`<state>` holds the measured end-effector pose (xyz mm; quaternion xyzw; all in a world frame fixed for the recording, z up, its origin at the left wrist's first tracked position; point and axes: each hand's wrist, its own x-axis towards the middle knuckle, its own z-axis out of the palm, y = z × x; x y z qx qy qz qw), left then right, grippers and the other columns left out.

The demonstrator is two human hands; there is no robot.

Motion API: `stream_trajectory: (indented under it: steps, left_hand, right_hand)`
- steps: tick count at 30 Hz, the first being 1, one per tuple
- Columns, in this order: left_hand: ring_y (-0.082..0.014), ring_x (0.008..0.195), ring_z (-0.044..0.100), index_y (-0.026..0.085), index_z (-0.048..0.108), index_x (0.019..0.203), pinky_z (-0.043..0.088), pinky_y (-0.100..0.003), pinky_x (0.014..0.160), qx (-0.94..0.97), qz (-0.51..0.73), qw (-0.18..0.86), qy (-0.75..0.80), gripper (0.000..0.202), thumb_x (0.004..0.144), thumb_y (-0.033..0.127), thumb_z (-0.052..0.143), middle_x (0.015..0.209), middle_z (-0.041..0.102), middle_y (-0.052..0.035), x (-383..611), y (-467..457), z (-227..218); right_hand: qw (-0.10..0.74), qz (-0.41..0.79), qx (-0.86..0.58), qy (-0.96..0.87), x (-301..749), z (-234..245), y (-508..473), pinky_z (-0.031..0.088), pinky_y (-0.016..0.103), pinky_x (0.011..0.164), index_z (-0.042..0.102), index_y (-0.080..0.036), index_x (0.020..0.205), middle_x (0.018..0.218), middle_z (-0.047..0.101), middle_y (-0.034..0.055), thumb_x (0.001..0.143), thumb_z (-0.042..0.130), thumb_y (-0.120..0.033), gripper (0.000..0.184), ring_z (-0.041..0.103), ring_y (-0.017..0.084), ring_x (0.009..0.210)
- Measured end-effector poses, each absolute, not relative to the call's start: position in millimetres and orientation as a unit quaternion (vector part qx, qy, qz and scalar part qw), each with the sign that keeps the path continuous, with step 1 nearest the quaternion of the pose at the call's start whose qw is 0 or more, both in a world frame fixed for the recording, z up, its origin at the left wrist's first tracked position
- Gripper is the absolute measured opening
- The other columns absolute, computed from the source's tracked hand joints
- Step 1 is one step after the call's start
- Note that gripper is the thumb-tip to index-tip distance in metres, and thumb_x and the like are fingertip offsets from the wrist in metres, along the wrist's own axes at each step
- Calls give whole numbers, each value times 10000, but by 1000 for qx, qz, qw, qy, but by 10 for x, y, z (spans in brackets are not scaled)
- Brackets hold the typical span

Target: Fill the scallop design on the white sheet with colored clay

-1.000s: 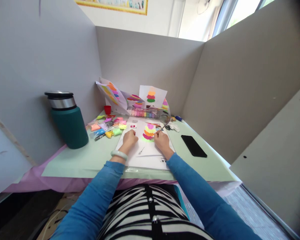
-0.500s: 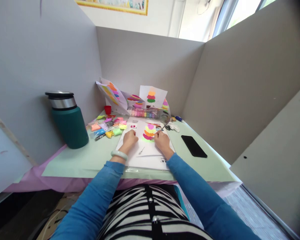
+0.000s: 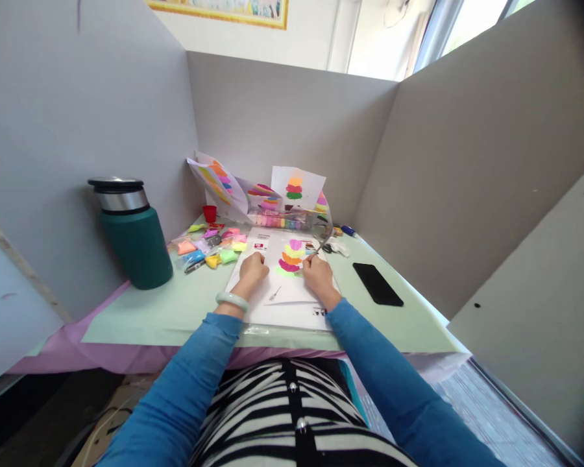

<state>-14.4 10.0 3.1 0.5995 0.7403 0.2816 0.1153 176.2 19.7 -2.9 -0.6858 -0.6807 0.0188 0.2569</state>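
A white sheet (image 3: 282, 301) lies on the desk before me, with stacked smears of pink, yellow, orange and green colour (image 3: 291, 256) on it. My left hand (image 3: 252, 271) is closed in a fist and rests on the sheet just left of the smears. My right hand (image 3: 317, 277) is closed around a thin tool (image 3: 315, 253) whose tip touches the right edge of the coloured shape. A pale bangle (image 3: 231, 300) sits on my left wrist.
A dark green flask (image 3: 133, 237) stands at the left. Small bags of coloured clay (image 3: 213, 246) lie behind my left hand. A black phone (image 3: 377, 283) lies at the right. Finished coloured sheets (image 3: 296, 187) lean on the back panel. Grey partitions enclose the desk.
My right hand has shifted slightly to the right and towards me with the tool. The left hand has stayed where it was.
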Motion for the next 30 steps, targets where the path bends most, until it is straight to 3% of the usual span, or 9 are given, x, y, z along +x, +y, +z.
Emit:
stream_trajectory:
  steps: [8,13,21,30]
  left_hand:
    - [-203,896,635,209,617,901,402,-250,662,595,271,116,748,267,662,97,568,948,698,-43,-139,97,39]
    - [-206,888,632,202,613,897,402,-256,659,601,276,112,741,260,663,101,560,939,694,-51,-145,102,32]
    - [-200,861,634,209,598,905,405,-249,651,584,281,138,749,251,669,128,571,898,692,-43,-136,64,98]
    - [-215,841,643,205,588,872,401,-263,635,582,292,137,746,218,670,124,568,857,683,-54,-133,56,102]
  right_hand:
    - [291,43,-641,-709,1753,-81,224,387,243,706,649,-176,1035,950,721,84,932,398,-323,308,652,196,889]
    - [277,28,-681,-677,1775,-58,221,387,261,695,650,-142,1037,932,714,127,930,374,-296,334,652,222,862]
    - [406,47,-645,-646,1843,-66,243,381,245,706,629,-174,1020,847,703,67,928,359,-327,324,632,199,823]
    - [418,45,-595,-685,1792,-61,189,379,234,687,608,-176,1017,800,691,39,946,357,-354,316,625,178,753]
